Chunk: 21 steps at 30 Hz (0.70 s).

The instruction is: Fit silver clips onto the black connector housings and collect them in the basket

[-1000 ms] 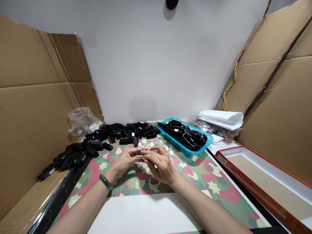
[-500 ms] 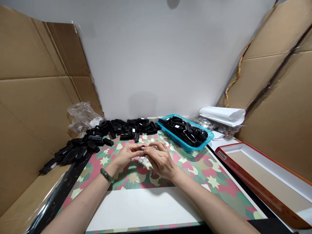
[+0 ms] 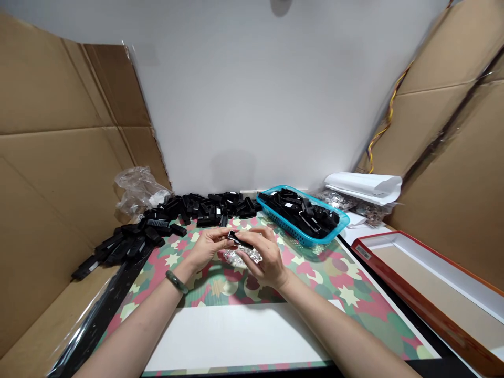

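Above the middle of the patterned mat, a small black part (image 3: 241, 240) is held between both hands. My left hand (image 3: 207, 249), with a green bangle on its wrist, pinches the part's left end. My right hand (image 3: 265, 256) grips it from the right, thumb and fingers around it and covering its right end. Just below the hands lies a little heap of small shiny clear or silver pieces (image 3: 232, 257), partly hidden by my right hand.
Many black parts (image 3: 157, 223) are piled along the back and left. A blue basket (image 3: 280, 227) of black parts stands back right. Beyond are plastic bags and white wraps (image 3: 364, 185). A red-edged box lid (image 3: 417, 281) lies right; cardboard walls flank both sides.
The black part now shows lengthwise between the hands, where little of it was visible before. My right hand has opened slightly around it, and more shiny pieces show below. The view has shifted slightly.
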Motion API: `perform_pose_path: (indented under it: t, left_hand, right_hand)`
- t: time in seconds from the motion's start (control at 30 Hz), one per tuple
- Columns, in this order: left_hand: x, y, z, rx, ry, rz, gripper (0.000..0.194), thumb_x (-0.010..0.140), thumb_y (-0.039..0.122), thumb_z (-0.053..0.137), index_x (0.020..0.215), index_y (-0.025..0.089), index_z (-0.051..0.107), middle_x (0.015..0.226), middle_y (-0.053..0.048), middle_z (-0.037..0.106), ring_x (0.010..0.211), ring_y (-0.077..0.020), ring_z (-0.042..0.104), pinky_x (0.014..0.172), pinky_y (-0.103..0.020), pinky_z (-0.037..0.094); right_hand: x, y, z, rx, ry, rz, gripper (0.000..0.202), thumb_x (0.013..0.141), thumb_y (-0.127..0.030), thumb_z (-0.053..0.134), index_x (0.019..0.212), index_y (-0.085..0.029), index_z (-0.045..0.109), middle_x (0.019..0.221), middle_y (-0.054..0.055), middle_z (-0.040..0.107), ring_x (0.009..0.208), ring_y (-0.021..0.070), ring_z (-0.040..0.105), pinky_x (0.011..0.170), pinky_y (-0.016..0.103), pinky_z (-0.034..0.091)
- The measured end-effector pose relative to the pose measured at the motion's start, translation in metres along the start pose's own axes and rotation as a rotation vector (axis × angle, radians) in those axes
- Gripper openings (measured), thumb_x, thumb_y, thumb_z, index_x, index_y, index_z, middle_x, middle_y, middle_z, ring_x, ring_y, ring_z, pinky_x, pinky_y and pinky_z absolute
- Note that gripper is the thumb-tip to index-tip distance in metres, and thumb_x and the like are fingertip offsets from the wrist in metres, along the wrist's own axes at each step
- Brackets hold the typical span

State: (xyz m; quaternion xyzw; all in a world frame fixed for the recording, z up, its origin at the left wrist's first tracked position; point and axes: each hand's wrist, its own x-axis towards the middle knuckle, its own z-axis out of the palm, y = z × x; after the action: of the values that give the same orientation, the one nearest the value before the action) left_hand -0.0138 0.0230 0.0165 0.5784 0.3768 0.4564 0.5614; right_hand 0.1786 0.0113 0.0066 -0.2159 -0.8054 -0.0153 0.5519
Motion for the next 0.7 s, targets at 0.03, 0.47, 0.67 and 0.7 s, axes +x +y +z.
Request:
perform_pose_path:
  t: [0.03, 0.47, 0.67, 0.7]
  left_hand:
    - [0.001, 0.000, 0.000, -0.002, 0.019, 0.022, 0.031, 0.068, 0.034, 0.084, 0.096, 0.021, 0.079, 0.096, -0.007, 0.072, 0.078, -0.0173, 0.065, 0.067, -0.027, 0.052]
    - [0.003, -0.005, -0.016, -0.091, -0.060, -0.091, 0.038, 0.068, 0.031, 0.085, 0.101, 0.017, 0.078, 0.097, -0.009, 0.071, 0.078, -0.0179, 0.067, 0.072, -0.031, 0.054]
    - [0.006, -0.009, -0.016, -0.161, 0.034, -0.147, 0.050, 0.062, 0.026, 0.090, 0.107, 0.014, 0.073, 0.073, -0.001, 0.065, 0.068, -0.0156, 0.068, 0.066, -0.028, 0.055]
    - [0.006, -0.009, -0.015, -0.167, 0.041, -0.147, 0.052, 0.061, 0.026, 0.090, 0.108, 0.013, 0.072, 0.071, 0.000, 0.064, 0.067, -0.0156, 0.068, 0.065, -0.028, 0.056]
  right_hand:
    - [-0.001, 0.002, 0.001, 0.009, 0.013, 0.029, 0.038, 0.087, -0.025, 0.067, 0.124, -0.020, 0.057, 0.113, 0.011, 0.069, 0.105, 0.0258, 0.060, 0.089, 0.043, 0.049]
    - [-0.016, 0.030, 0.012, 0.102, -0.148, 0.152, 0.036, 0.088, -0.010, 0.060, 0.122, -0.022, 0.061, 0.108, 0.007, 0.074, 0.094, 0.0197, 0.072, 0.079, 0.031, 0.059]
    - [-0.019, 0.033, 0.014, 0.006, -0.163, 0.163, 0.029, 0.089, -0.019, 0.065, 0.118, -0.018, 0.064, 0.100, 0.010, 0.076, 0.082, 0.0203, 0.073, 0.071, 0.029, 0.058]
    - [-0.019, 0.033, 0.014, -0.005, -0.171, 0.172, 0.028, 0.090, -0.021, 0.065, 0.118, -0.018, 0.065, 0.098, 0.009, 0.076, 0.080, 0.0198, 0.073, 0.070, 0.029, 0.057]
